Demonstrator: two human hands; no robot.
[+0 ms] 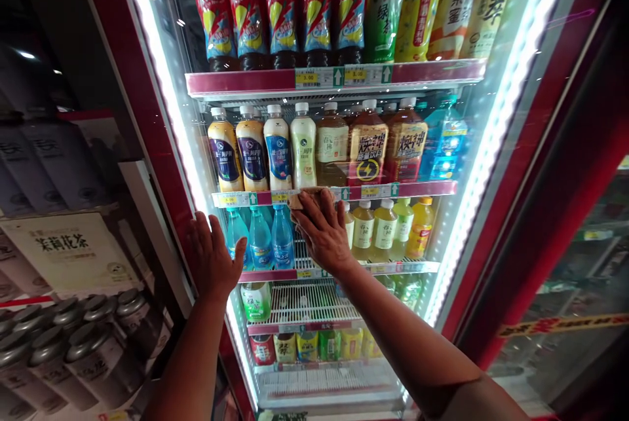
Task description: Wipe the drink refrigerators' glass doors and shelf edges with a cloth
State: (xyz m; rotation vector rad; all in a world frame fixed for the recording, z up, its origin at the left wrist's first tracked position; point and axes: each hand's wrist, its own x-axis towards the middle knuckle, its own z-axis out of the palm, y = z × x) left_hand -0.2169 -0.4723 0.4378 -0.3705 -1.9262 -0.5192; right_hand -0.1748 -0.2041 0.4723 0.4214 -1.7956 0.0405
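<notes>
A drinks fridge with a red frame [142,107] and a glass door [432,146] stands in front of me. My right hand [322,231] presses a brownish cloth [304,198] flat against the glass, level with the second shelf's price strip. My left hand [212,257] lies flat and spread on the glass near the door's left edge, holding nothing. Behind the glass stand rows of bottles: red-labelled ones [282,8] on top, milk-tea bottles [265,149] below, blue water bottles [260,237] between my hands.
Grey metal tins [83,349] and boxes with a tea label [69,251] fill shelves to the left of the fridge. Bright light strips [491,146] run down both sides of the door. A second glass door [580,264] stands at the right.
</notes>
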